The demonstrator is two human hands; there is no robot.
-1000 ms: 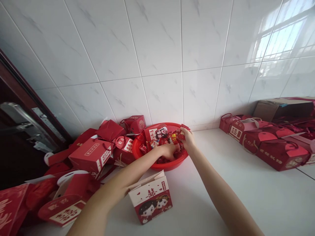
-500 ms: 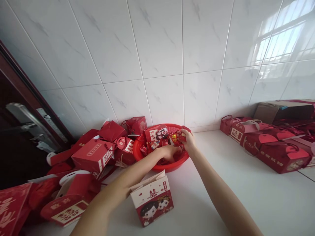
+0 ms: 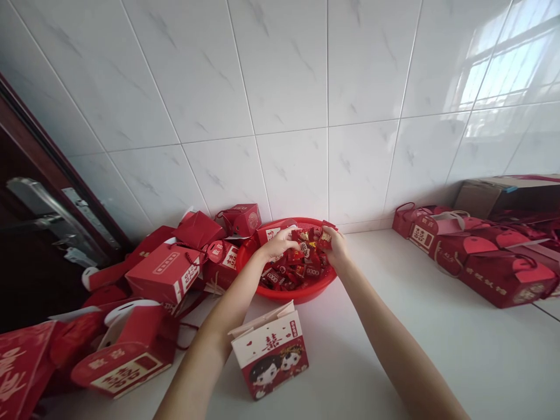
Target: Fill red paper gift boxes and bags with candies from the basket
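Note:
A red plastic basket (image 3: 306,291) stands against the tiled wall, filled with several small red wrapped candies (image 3: 291,269). Both my hands reach into it. My left hand (image 3: 280,242) is over the basket's back left part, fingers closed on a red packet with a picture. My right hand (image 3: 335,244) is at the back right rim, fingers pinched on small red candy packets. In front of the basket, between my forearms, stands an open white and red gift bag (image 3: 271,356) with a cartoon couple on it.
A heap of red gift boxes (image 3: 164,274) lies at the left, by a dark door with a metal handle (image 3: 39,213). More red boxes with handles (image 3: 481,256) and a cardboard box (image 3: 503,195) are at the right. The counter is white.
My left hand has risen out of the candies and moved back and left, to the picture packet. My right hand has stayed at the rim.

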